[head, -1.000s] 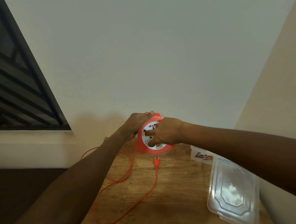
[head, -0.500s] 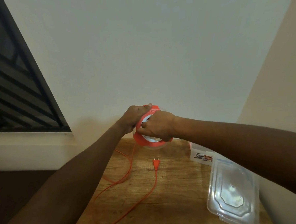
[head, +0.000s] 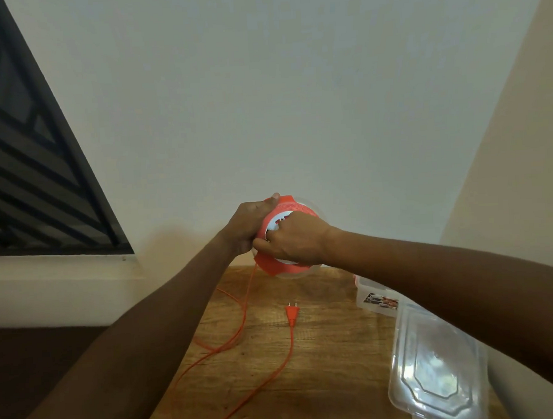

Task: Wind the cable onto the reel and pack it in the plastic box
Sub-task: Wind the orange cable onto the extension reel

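I hold an orange cable reel [head: 279, 265] with a white face in the air above the far end of the wooden table [head: 334, 366]. My left hand [head: 248, 225] grips its left rim and back. My right hand [head: 294, 240] lies over the white face, fingers closed on it. An orange cable [head: 246, 307] hangs from the reel's left side, loops over the table, and ends in an orange plug [head: 292, 312] lying flat. The clear plastic box [head: 374, 295], partly hidden by my right forearm, stands at the right.
A clear plastic lid [head: 437, 370] lies on the table's right side, close to the front. A white wall rises just behind the table, a second wall flanks the right, and a dark barred window [head: 29, 164] sits at the left.
Both hands have raised the reel a little. My right hand has turned round on the white face. The plug, which lay under the reel, now lies apart from it on the table.
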Demonstrator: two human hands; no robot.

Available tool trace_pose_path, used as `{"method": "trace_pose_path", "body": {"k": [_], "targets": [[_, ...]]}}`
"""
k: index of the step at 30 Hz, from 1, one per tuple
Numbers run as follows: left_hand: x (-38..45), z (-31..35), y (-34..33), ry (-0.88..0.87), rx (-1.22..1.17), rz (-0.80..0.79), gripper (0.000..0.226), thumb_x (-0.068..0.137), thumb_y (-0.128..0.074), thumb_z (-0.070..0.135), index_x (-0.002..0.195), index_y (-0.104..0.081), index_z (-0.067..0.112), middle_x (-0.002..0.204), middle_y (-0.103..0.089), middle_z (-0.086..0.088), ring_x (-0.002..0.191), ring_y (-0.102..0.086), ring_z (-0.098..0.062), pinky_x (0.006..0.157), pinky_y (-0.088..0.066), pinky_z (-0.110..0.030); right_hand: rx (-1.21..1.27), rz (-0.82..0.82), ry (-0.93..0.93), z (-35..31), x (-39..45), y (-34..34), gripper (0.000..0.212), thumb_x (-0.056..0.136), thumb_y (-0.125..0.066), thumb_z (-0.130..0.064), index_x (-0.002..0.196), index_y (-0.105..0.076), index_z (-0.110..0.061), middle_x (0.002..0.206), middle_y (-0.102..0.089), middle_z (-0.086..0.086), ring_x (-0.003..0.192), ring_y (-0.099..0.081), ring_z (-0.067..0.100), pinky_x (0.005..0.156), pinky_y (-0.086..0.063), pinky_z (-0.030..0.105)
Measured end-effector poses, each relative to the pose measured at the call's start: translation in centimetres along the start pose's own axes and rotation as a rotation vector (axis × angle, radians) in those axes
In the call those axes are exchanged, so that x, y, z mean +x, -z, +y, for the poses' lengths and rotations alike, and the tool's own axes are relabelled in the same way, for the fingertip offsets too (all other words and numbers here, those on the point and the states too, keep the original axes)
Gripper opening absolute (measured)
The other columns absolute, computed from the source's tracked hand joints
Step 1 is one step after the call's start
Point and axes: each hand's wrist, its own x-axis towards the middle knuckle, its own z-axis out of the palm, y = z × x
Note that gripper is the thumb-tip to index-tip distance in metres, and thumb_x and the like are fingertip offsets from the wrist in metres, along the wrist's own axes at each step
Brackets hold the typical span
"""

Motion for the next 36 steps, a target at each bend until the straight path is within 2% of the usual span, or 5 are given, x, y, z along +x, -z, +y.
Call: {"method": "trace_pose_path", "body": {"k": [7,16,23,28,36], "targets": [[-0.3,-0.7,-1.2,-0.070,-0.137,-0.003,0.048,0.101,-0.063,0.041,0.114,-0.072,-0.004,0.108,-0.074,-0.025,0.097,-0.073,-0.034,0.086,-0.064,-0.041,0.327,0.231,-0.365,0.1,0.7,-1.6,0.079,0.075,-0.078,-0.033,0.138,-0.036,-0.009,0.102,-0.069,0.012,0.081,-0.068,0.028,0.064,-0.055,0.037],[-0.4,-1.2,-2.9,-0.209,0.018,0.298,0.017,0.102,-0.059,0.045,0.096,-0.071,0.035,0.092,-0.079,0.011,0.080,-0.078,-0.017,0.064,-0.061,-0.021,0.794,0.325,-1.124,0.4,1.6,-4.0,0.080,0.067,-0.070,-0.064,0.130,-0.047,-0.020,0.116,-0.067,0.000,0.096,-0.067,0.024,0.076,-0.055,0.035],[-0.6,-1.9,-2.3,-0.212,0.024,0.388,0.024,0.102,-0.059,0.045,0.089,-0.073,0.031,0.085,-0.080,0.004,0.075,-0.078,-0.018,0.068,-0.065,-0.029,1.813,0.403,-1.588,0.4,0.4,-4.8,0.057,0.075,-0.073,-0.048,0.116,-0.060,-0.009,0.107,-0.069,0.007,0.085,-0.068,0.024,0.071,-0.060,0.035],[-1.1,-2.4,-1.9,-0.168,-0.025,0.369,0.021,0.102,-0.059,0.045,0.091,-0.072,0.033,0.077,-0.079,0.015,0.070,-0.078,-0.011,0.056,-0.059,-0.019,1.105,0.241,-1.141,-0.8,-0.7,-3.8,0.022,0.079,-0.066,-0.030,0.093,-0.068,-0.013,0.091,-0.072,0.005,0.076,-0.067,0.021,0.069,-0.060,0.036],[-1.0,-1.8,-0.1,-0.115,-0.007,0.287,0.026,0.101,-0.059,0.047,0.096,-0.075,0.027,0.087,-0.081,0.005,0.076,-0.079,-0.019,0.059,-0.062,-0.026,0.309,0.075,-0.192,-0.5,-3.1,-3.0,0.046,0.087,-0.072,-0.018,0.131,-0.059,-0.028,0.153,-0.035,0.015,0.124,-0.052,0.037,0.082,-0.058,0.043]]}}
